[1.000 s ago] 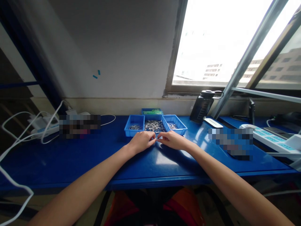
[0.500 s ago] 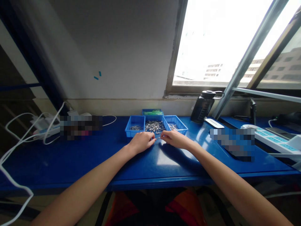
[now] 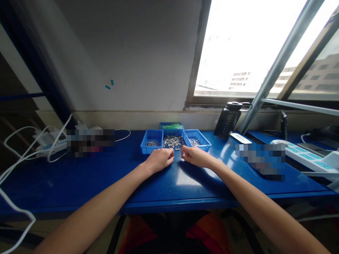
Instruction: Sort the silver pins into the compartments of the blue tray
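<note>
slim metal piece (image 3: 177, 155) spans the fingertips, pinched by left hand (image 3: 159, 158), right hand's (image 3: 195, 156) grip unclear; probably light, stiff, slippery, best held by its ends.

Glossy blue table (image 3: 106, 180); on it, blue trays (image 3: 150, 150), black bottle (image 3: 227, 120), slim white case (image 3: 240, 138).

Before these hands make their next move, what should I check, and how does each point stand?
1. Both hands in view: ok, left hand and right hand face each other.
2. Thin metal piece between their fingertips: ok, visible.
3. Firm grip by each hand: cannot tell, contact is too small to see.
4. Loose metal pieces near the hands: ok, piled in the middle bin.
5. Black bottle apart from the hands: ok.
</note>
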Demonstrator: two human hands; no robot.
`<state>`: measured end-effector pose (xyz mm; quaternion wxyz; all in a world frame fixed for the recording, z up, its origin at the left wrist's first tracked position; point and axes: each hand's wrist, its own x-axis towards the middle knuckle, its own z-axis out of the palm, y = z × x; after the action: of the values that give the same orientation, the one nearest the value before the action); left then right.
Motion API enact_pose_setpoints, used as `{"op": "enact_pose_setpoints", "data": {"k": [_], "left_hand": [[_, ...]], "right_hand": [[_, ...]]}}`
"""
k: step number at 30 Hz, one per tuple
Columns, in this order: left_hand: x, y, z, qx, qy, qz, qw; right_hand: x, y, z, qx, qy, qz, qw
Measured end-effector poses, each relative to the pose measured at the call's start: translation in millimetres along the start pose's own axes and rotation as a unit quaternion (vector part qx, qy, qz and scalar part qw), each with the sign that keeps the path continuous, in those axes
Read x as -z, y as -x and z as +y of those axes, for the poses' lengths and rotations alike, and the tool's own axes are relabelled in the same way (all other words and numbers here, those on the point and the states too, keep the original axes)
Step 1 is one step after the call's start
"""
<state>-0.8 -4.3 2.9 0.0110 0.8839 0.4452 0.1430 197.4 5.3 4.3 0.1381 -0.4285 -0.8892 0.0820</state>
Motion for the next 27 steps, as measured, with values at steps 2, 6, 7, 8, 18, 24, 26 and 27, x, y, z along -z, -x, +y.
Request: {"op": "enact_pose_setpoints", "data": {"k": [2, 6, 7, 8, 18, 24, 26, 27], "left_hand": [[0.4, 0.1, 0.1, 0.003, -0.001, -0.003, 1.0], [0.8, 0.2, 0.0, 0.007, -0.004, -0.004, 1.0], [0.7, 0.2, 0.0, 0.008, -0.006, -0.003, 1.0], [0.5, 0.2, -0.1, 0.009, -0.008, -0.002, 1.0], [-0.7, 0.4, 3.1, 0.048, -0.053, -0.003, 0.997], [-1.5, 0.1, 2.9, 0.051, -0.068, -0.016, 0.996], [-1.8, 0.0, 2.2, 0.049, -0.069, -0.017, 0.996], [-2.1, -0.1, 2.0, 0.049, -0.069, -0.017, 0.996]], "right_hand": [[-0.5, -0.2, 0.4, -0.001, 0.0, -0.002, 1.0], [-0.3, -0.1, 1.1, -0.008, 0.001, -0.001, 1.0], [0.0, 0.0, 1.3, -0.009, 0.0, 0.0, 1.0], [0.3, 0.1, 1.5, -0.01, -0.003, 0.002, 1.0], [0.4, -0.9, -0.1, -0.011, -0.082, -0.007, 0.997], [2.5, 0.8, -3.6, -0.023, -0.107, -0.018, 0.994], [2.1, 0.8, -3.3, -0.023, -0.106, -0.018, 0.994], [1.7, 0.7, -3.0, -0.023, -0.106, -0.019, 0.994]]}}
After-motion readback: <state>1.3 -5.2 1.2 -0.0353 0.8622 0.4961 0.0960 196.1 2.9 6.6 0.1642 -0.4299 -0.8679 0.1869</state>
